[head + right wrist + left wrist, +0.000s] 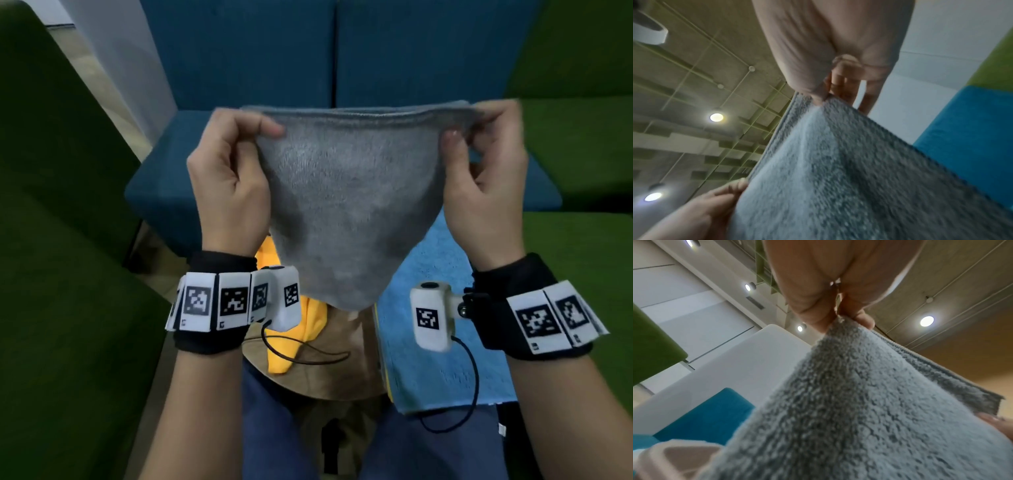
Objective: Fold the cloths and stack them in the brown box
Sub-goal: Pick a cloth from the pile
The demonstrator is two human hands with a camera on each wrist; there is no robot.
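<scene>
Pinching grey cloth; markers' writing unreadable.

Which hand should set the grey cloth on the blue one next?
Right, probably. Both hands pinch the grey cloth at its top corners, but the right hand hangs over the folded blue cloth; the left hand is over the yellow cloth.

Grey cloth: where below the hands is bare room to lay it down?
The grey cloth hangs pinched between the left hand and right hand. Bare brown surface shows between the yellow cloth and the blue cloth. Left and right of that strip it is crowded.
</scene>
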